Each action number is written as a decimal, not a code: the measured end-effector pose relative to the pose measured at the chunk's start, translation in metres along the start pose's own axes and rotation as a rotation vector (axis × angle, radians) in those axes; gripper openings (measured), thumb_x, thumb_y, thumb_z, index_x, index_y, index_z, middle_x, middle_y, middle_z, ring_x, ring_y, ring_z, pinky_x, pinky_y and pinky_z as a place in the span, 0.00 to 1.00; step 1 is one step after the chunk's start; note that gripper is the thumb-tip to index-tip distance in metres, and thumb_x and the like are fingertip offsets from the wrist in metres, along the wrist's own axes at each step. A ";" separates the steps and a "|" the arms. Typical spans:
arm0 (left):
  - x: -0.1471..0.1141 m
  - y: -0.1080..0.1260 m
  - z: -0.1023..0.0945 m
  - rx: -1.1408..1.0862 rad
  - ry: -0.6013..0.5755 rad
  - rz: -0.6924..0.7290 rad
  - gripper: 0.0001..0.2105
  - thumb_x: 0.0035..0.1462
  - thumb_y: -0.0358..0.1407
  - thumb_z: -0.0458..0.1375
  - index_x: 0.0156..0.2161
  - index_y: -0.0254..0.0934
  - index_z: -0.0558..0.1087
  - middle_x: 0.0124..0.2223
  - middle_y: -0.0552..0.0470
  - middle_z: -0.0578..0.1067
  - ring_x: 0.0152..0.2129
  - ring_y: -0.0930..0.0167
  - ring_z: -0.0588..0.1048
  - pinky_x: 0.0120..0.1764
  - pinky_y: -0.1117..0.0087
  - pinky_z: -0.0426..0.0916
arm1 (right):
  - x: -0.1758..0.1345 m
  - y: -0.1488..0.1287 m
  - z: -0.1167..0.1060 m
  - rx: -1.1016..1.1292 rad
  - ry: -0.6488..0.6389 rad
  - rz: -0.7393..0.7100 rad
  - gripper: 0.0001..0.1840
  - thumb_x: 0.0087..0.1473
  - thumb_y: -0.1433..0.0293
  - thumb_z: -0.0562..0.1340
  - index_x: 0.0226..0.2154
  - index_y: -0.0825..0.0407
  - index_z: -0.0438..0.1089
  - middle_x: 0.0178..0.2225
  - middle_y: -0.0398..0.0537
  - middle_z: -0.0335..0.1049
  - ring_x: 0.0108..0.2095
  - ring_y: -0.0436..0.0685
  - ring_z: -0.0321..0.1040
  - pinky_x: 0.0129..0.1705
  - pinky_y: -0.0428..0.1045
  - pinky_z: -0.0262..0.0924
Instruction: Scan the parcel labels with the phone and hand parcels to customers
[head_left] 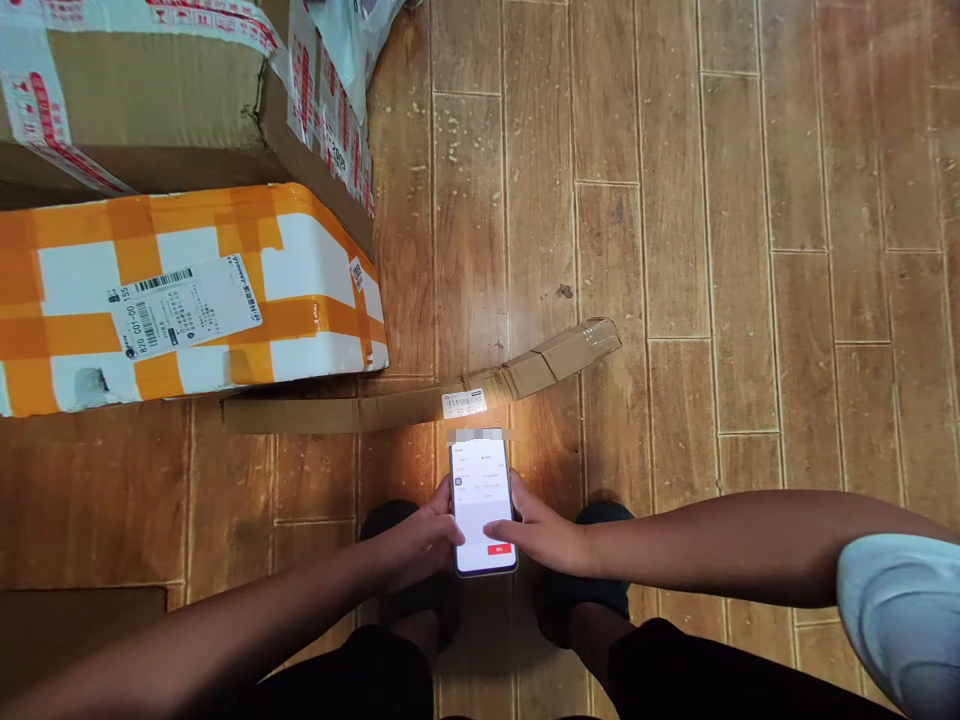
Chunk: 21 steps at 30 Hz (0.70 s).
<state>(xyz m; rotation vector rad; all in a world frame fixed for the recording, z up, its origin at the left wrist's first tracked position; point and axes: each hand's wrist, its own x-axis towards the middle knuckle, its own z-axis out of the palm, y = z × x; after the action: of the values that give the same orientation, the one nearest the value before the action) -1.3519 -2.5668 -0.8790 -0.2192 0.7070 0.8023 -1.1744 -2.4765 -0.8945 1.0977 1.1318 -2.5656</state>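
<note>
A smartphone is held upright between both hands, its bright screen showing a mostly white page with a red button low on the right. My left hand grips its left edge, the thumb at the lower left of the screen. On the other side my right hand closes round the right edge, with its thumb lying over the lower part of the screen. The fingers behind the phone are mostly hidden. Just beyond the phone, a long bent cardboard package with a white barcode label lies on the floor, lit by a warm glow.
A white foam box wrapped in orange tape sits at the left, beside a larger cardboard box with red-and-white tape. A plastic bag lies behind them. Brown cardboard shows at lower left. Wood-look flooring extends right.
</note>
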 end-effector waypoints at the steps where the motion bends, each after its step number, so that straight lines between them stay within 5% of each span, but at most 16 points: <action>1: 0.002 0.000 0.001 -0.001 0.008 0.001 0.40 0.38 0.25 0.54 0.59 0.45 0.49 0.56 0.44 0.67 0.50 0.58 0.69 0.50 0.53 0.62 | 0.000 0.002 -0.002 -0.018 0.006 -0.004 0.30 0.47 0.69 0.63 0.50 0.50 0.50 0.49 0.53 0.62 0.53 0.64 0.61 0.55 0.63 0.55; 5: 0.004 -0.004 0.000 0.017 0.007 -0.047 0.39 0.37 0.23 0.54 0.57 0.45 0.51 0.53 0.46 0.68 0.48 0.59 0.70 0.49 0.54 0.61 | -0.009 0.009 -0.003 -0.078 0.005 -0.006 0.32 0.48 0.70 0.63 0.53 0.51 0.49 0.50 0.54 0.61 0.55 0.63 0.59 0.58 0.62 0.53; 9: 0.001 -0.011 -0.011 0.036 0.029 -0.069 0.40 0.35 0.24 0.54 0.58 0.45 0.51 0.52 0.47 0.69 0.48 0.59 0.70 0.50 0.53 0.60 | -0.011 0.008 -0.010 -0.230 -0.129 -0.007 0.28 0.53 0.64 0.62 0.54 0.51 0.53 0.50 0.55 0.64 0.51 0.63 0.63 0.53 0.61 0.60; 12: -0.004 -0.012 -0.021 0.067 0.071 -0.060 0.40 0.35 0.25 0.55 0.58 0.44 0.52 0.52 0.47 0.68 0.48 0.59 0.68 0.51 0.53 0.60 | 0.008 -0.010 -0.035 -0.550 -0.056 -0.248 0.21 0.62 0.58 0.51 0.54 0.51 0.56 0.51 0.56 0.64 0.52 0.63 0.62 0.54 0.63 0.57; 16: -0.010 -0.010 -0.030 0.147 0.061 -0.080 0.41 0.35 0.25 0.56 0.59 0.42 0.52 0.54 0.45 0.67 0.51 0.57 0.66 0.52 0.53 0.59 | 0.057 -0.045 -0.081 -1.033 0.296 -0.660 0.25 0.63 0.58 0.48 0.57 0.55 0.53 0.57 0.62 0.58 0.59 0.65 0.53 0.60 0.64 0.47; 19: -0.011 -0.010 -0.034 0.176 0.025 -0.109 0.44 0.35 0.25 0.56 0.62 0.43 0.48 0.56 0.45 0.66 0.53 0.56 0.65 0.53 0.52 0.58 | 0.094 -0.063 -0.106 -1.533 0.187 -0.705 0.41 0.54 0.52 0.59 0.60 0.61 0.51 0.60 0.68 0.55 0.61 0.73 0.48 0.62 0.69 0.35; 21: -0.011 -0.012 -0.036 0.175 0.016 -0.140 0.46 0.35 0.25 0.55 0.63 0.45 0.45 0.57 0.46 0.66 0.52 0.57 0.66 0.53 0.52 0.59 | 0.114 -0.071 -0.116 -1.753 0.095 -0.625 0.38 0.55 0.55 0.60 0.59 0.64 0.54 0.56 0.71 0.60 0.57 0.75 0.53 0.61 0.71 0.35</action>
<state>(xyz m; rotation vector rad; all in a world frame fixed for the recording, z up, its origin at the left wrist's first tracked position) -1.3668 -2.5969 -0.9000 -0.1153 0.7639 0.6023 -1.2184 -2.3277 -0.9810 0.3054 2.9085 -0.6821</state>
